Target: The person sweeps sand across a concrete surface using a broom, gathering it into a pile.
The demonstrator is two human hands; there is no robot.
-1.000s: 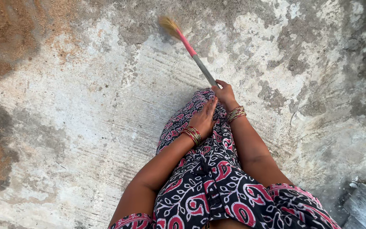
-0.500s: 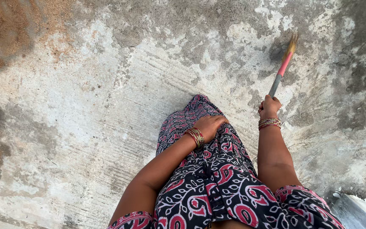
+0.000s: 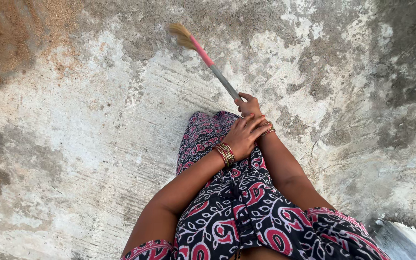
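Underfoot, a wide concrete floor (image 3: 87, 144) fills nearly the whole view, pale and patchy, with darker grey stains toward twelve and three o'clock. Loose brown sand or dirt (image 3: 1, 53) lies across it at ten o'clock and along the nine o'clock edge. At five o'clock a pale raised edge (image 3: 405, 238) cuts the corner.

From six o'clock the person's patterned dress (image 3: 246, 207), black with red and white curls, runs up toward the centre, both bare forearms lying along it.

At the centre the right hand (image 3: 249, 107) is curled closed around the grey end of a broom handle (image 3: 223, 83). From that grip the handle slants up toward eleven o'clock, turning pink near its far end, where the straw-coloured broom head (image 3: 181, 35) meets the floor, blurred.

Just below, the left hand (image 3: 244, 135) lies loosely open, fingers spread and draped over the right wrist; whether it also touches the handle cannot be told. Gold and red bangles (image 3: 226, 154) ring the left wrist, and thinner bangles circle the right.
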